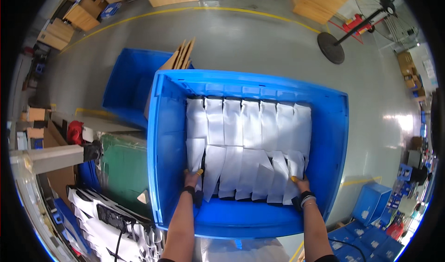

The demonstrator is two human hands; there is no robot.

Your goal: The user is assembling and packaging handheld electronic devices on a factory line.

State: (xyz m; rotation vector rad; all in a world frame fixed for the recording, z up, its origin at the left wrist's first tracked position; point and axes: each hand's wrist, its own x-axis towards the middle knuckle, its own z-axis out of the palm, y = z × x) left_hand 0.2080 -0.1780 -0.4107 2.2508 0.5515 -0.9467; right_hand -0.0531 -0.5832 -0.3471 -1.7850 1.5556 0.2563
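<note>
A large blue plastic bin (250, 78) stands before me, holding two rows of dark parts covered by white foam-like sheets. The far row (250, 123) lies evenly along the back wall. In the near row (232, 171) the sheets are slanted and overlap, with dark edges showing between and below them. My left hand (192, 178) is closed around this row's left end, a yellow cover on one fingertip. At the opposite end my right hand (301, 184) grips the last white-covered part, also with a yellow fingertip cover. The fingers beneath the parts are hidden.
Behind at left sits another blue bin (121, 83) with cardboard sheets (183, 55) leaning at its side. Left of me are a green surface (121, 169) and a pile of white-covered dark parts (111, 215). A fan base (331, 47) and small blue crate (372, 201) stand at right.
</note>
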